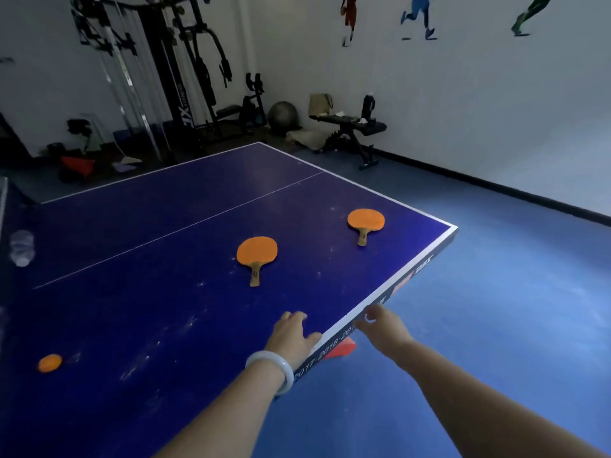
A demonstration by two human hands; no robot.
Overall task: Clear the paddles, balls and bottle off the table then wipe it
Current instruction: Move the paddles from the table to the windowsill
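Left hand (pixel 292 333), a pale bangle (pixel 274 370) on its wrist, lies flat on the near edge of the blue ping-pong table (pixel 165 233) with fingers loosely spread, holding nothing. The right hand (pixel 383 327) hangs just off that edge, fingers loosely curled and empty. Two orange paddles lie flat, the nearer paddle (pixel 257 254) mid-table and the farther paddle (pixel 365 221) toward the right corner; an orange ball (pixel 49 362) sits near left, a clear bottle (pixel 21 247) at the far left edge.
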